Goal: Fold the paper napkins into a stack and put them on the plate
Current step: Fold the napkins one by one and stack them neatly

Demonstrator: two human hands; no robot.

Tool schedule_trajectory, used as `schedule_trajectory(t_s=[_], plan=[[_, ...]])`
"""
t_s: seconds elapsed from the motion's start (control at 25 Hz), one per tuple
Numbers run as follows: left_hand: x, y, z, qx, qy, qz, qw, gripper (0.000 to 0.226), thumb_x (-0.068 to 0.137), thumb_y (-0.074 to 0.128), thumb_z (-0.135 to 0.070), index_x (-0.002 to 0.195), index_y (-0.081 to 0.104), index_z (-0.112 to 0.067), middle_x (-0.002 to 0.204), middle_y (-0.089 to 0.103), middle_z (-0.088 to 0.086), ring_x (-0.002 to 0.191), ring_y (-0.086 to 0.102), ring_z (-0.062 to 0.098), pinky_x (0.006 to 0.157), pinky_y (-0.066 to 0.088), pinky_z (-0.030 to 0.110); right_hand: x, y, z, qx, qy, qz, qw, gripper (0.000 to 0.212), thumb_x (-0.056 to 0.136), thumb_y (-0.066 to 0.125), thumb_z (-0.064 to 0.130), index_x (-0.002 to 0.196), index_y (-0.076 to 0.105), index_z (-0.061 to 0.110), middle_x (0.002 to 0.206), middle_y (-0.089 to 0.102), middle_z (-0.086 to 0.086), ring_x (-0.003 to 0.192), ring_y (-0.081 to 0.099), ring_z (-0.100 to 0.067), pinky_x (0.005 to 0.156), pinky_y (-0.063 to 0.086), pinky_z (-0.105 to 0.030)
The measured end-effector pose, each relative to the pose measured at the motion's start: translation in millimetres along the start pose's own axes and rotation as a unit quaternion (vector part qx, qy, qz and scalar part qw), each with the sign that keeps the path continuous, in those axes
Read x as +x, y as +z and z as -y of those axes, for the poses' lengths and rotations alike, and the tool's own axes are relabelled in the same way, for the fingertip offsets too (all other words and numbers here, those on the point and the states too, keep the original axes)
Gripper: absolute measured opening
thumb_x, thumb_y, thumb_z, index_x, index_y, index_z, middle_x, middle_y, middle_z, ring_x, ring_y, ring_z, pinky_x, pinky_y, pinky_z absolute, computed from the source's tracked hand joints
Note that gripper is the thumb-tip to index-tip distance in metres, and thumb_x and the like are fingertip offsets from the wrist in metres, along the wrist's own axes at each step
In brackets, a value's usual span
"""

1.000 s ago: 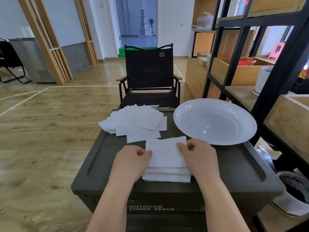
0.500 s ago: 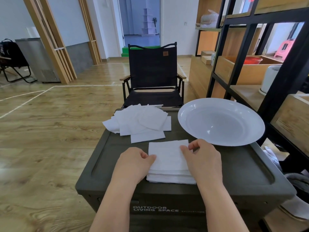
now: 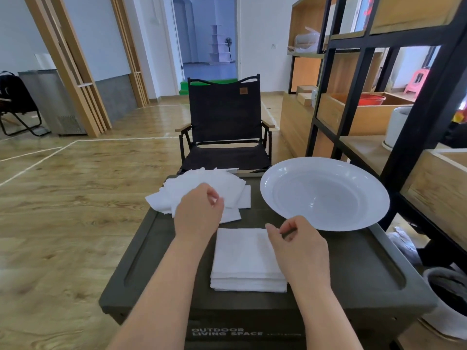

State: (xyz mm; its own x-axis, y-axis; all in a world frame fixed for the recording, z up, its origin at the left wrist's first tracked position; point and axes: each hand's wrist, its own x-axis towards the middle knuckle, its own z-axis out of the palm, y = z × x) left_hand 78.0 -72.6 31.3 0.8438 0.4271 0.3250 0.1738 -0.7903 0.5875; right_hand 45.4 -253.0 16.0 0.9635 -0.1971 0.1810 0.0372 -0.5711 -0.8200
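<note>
A stack of folded white napkins (image 3: 246,258) lies at the near middle of the dark box lid (image 3: 353,263). My right hand (image 3: 299,251) rests at the stack's far right corner with loosely curled fingers that grip nothing. Farther back on the left is a loose pile of unfolded napkins (image 3: 227,184). My left hand (image 3: 198,210) hovers over the pile's near edge, its fingers loosely curled with nothing visibly held. A large white plate (image 3: 326,193) sits empty at the lid's far right, apart from both hands.
A black folding chair (image 3: 225,127) stands just behind the box. A black metal and wood shelf unit (image 3: 394,102) runs close along the right side. A white bin (image 3: 447,299) sits low on the right. Wooden floor lies to the left.
My left hand left the folded stack and moved forward to the loose napkin pile. My right hand stays at the stack's right side, fingers lifted slightly.
</note>
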Motion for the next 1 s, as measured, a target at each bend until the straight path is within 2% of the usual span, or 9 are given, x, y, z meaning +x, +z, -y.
schedule_trajectory(t_s=[0.16, 0.24, 0.4, 0.52, 0.6, 0.68, 0.76, 0.84, 1.0], plan=[[33.7, 46.7, -8.1, 0.099, 0.058, 0.080, 0.990, 0.032, 0.084, 0.065, -0.042, 0.104, 0.060, -0.018, 0.098, 0.062, -0.002, 0.094, 0.056, 0.017, 0.078, 0.044, 0.026, 3.4, -1.8, 2.0, 0.044, -0.025, -0.027, 0.998, 0.025, 0.083, 0.067, 0.038, 0.066, 0.051, 0.029, 0.056, 0.052, 0.008, 0.050, 0.050, -0.006, 0.049, 0.031, -0.010], [38.1, 56.1, -4.3, 0.138, 0.063, 0.057, 0.987, 0.020, 0.091, 0.057, -0.030, 0.101, 0.064, -0.016, 0.100, 0.067, 0.003, 0.093, 0.057, 0.019, 0.076, 0.043, 0.026, 5.6, -2.3, 0.8, 0.057, -0.026, -0.029, 0.998, 0.026, 0.083, 0.066, 0.039, 0.065, 0.052, 0.028, 0.054, 0.051, 0.008, 0.049, 0.050, -0.005, 0.046, 0.033, -0.009], [29.0, 35.9, -15.5, 0.092, 0.062, -0.005, 0.994, 0.019, 0.094, 0.050, -0.019, 0.091, 0.068, -0.014, 0.090, 0.068, 0.003, 0.081, 0.055, 0.016, 0.067, 0.039, 0.020, 8.5, -7.9, -3.7, 0.087, -0.048, -0.053, 0.994, 0.025, 0.083, 0.066, 0.037, 0.065, 0.050, 0.030, 0.053, 0.051, 0.008, 0.059, 0.052, 0.005, 0.046, 0.040, -0.007], [-5.7, -9.8, -26.9, 0.013, 0.101, -0.035, 0.994, 0.013, 0.091, 0.053, -0.023, 0.081, 0.060, -0.026, 0.072, 0.059, -0.012, 0.068, 0.054, 0.009, 0.053, 0.030, 0.013, 7.2, -11.5, -0.9, 0.101, -0.084, 0.010, 0.991, 0.022, 0.082, 0.069, 0.034, 0.089, 0.051, 0.043, 0.080, 0.059, 0.019, 0.077, 0.056, 0.007, 0.056, 0.042, -0.003], [-34.7, -38.1, -27.7, -0.047, 0.138, 0.022, 0.989, 0.012, 0.090, 0.052, -0.031, 0.079, 0.054, -0.034, 0.072, 0.060, -0.014, 0.069, 0.054, 0.004, 0.053, 0.034, 0.014, 6.6, -12.0, 2.4, 0.129, -0.098, 0.075, 0.984, 0.051, 0.081, 0.071, 0.035, 0.118, 0.042, 0.051, 0.115, 0.049, 0.027, 0.100, 0.049, 0.006, 0.082, 0.041, -0.011], [-57.7, -56.0, -26.1, -0.088, 0.148, 0.067, 0.983, 0.008, 0.089, 0.051, -0.038, 0.082, 0.054, -0.037, 0.079, 0.061, -0.022, 0.068, 0.053, -0.001, 0.052, 0.037, 0.012, 4.5, -12.2, 6.0, 0.175, -0.085, 0.125, 0.973, 0.061, 0.081, 0.069, 0.039, 0.131, 0.036, 0.050, 0.124, 0.041, 0.030, 0.110, 0.042, 0.006, 0.090, 0.038, -0.018], [-70.6, -62.1, -21.0, -0.134, 0.128, 0.075, 0.980, 0.008, 0.089, 0.052, -0.038, 0.082, 0.056, -0.037, 0.074, 0.059, -0.024, 0.057, 0.049, -0.002, 0.051, 0.038, 0.010, 2.6, -11.9, 4.6, 0.206, -0.078, 0.143, 0.965, 0.037, 0.083, 0.066, 0.041, 0.118, 0.053, 0.039, 0.111, 0.056, 0.027, 0.103, 0.053, 0.002, 0.081, 0.044, -0.015], [-75.1, -61.5, -14.9, -0.185, 0.078, 0.074, 0.977, 0.007, 0.089, 0.055, -0.037, 0.083, 0.059, -0.037, 0.068, 0.058, -0.024, 0.051, 0.044, 0.000, 0.050, 0.037, 0.011, 1.9, -11.7, 4.3, 0.209, -0.062, 0.133, 0.967, 0.016, 0.086, 0.062, 0.037, 0.095, 0.066, 0.023, 0.087, 0.069, 0.007, 0.085, 0.063, -0.011, 0.069, 0.051, -0.022], [-75.9, -57.8, -6.7, -0.241, 0.000, 0.089, 0.967, 0.010, 0.084, 0.064, -0.042, 0.094, 0.063, -0.044, 0.066, 0.060, -0.022, 0.057, 0.054, 0.008, 0.054, 0.043, 0.014, 0.7, -14.5, 9.7, 0.213, -0.045, 0.123, 0.968, 0.018, 0.090, 0.057, 0.036, 0.079, 0.069, 0.027, 0.080, 0.069, 0.014, 0.077, 0.060, 0.003, 0.060, 0.043, -0.013]])
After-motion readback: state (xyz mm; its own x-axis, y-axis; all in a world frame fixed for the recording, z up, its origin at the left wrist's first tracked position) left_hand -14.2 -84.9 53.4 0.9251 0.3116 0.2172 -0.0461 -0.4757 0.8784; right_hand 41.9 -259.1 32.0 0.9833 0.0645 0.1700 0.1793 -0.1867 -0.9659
